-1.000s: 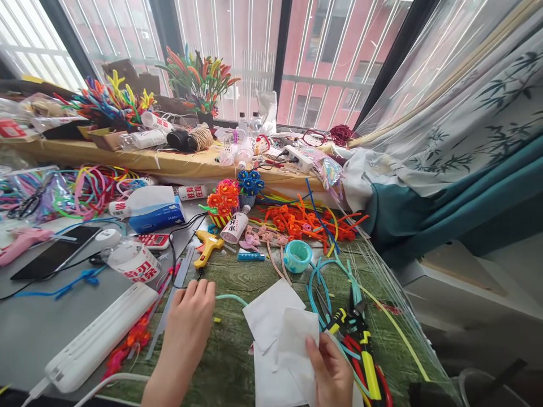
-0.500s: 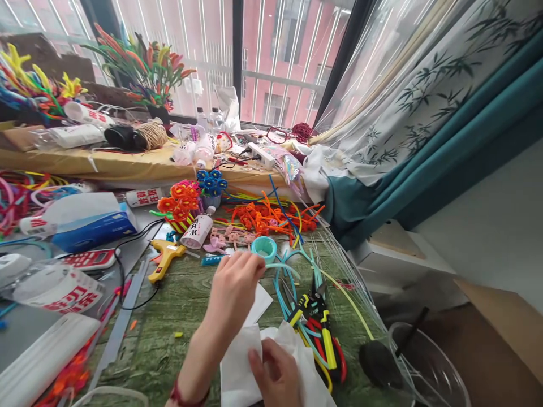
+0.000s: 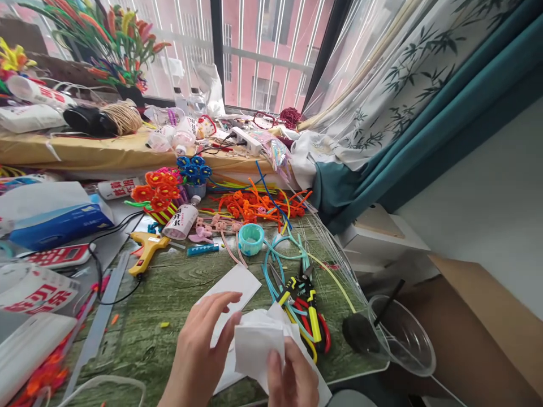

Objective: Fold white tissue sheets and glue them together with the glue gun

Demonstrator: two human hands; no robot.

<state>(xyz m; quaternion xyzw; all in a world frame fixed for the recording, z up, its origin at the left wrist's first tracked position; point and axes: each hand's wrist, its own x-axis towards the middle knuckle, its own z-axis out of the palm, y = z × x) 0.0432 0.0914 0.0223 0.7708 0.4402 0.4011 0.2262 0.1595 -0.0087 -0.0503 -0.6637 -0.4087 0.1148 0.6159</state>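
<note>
At lower centre, my right grip (image 3: 292,376) pinches a squarish white paper piece (image 3: 258,350), thumb in front, above white sheets (image 3: 244,280) on the green wood-grain tabletop (image 3: 148,333); my left grip (image 3: 203,339) is spread beside it, contact unclear. Progress, judging by looks: one piece lifted, sheets below lying flat. Paper seems thin, creased. Left of centre, orange flower bundle (image 3: 159,189) looks complete, fuzzy, round-headed; orange stems (image 3: 250,206) right of it lie loose, tangled. Mid-frame, teal cup (image 3: 251,240), round, thick-walled. Yellow-black cutters (image 3: 313,311) right of the sheets, not in hand.
</note>
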